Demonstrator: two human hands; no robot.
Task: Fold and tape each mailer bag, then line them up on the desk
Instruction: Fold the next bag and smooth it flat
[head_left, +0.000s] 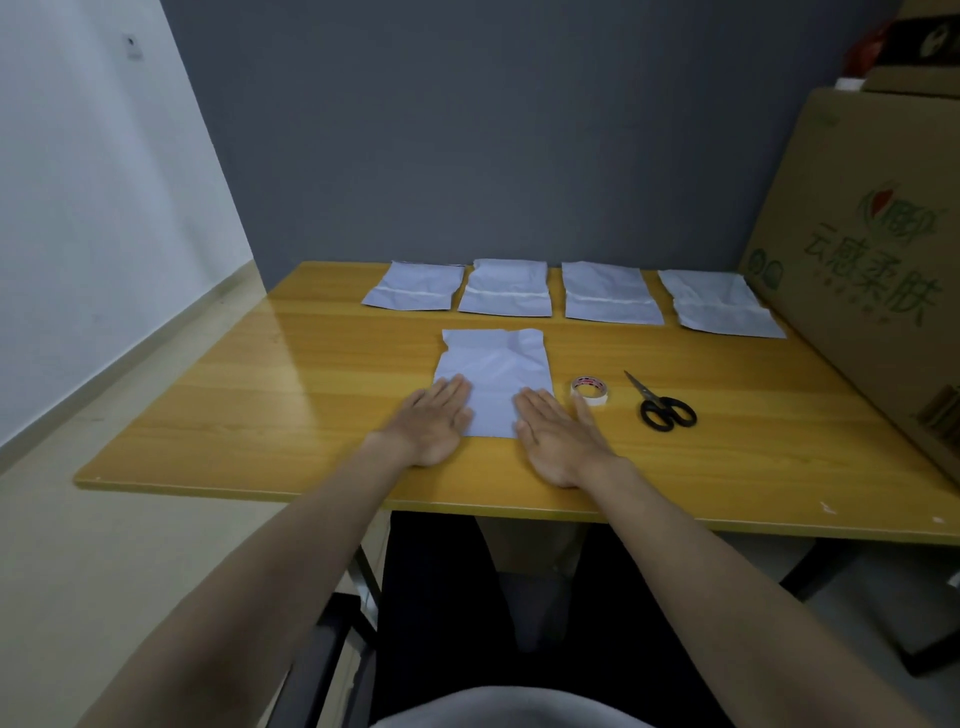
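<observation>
A pale blue mailer bag (493, 374) lies flat in the middle of the wooden desk (260, 395). My left hand (434, 421) rests flat on its near left corner, fingers together and extended. My right hand (556, 434) lies flat on its near right corner in the same way. Neither hand grips anything. Along the far edge of the desk several folded mailer bags sit in a row, each with a white tape strip across it: the leftmost bag (415, 293), then a second bag (506, 288), a third bag (610, 293) and the rightmost bag (719, 304).
A roll of white tape (590, 391) lies just right of my right hand. Black-handled scissors (660, 405) lie further right. A large cardboard box (872, 260) leans along the desk's right side. A grey wall stands behind the desk.
</observation>
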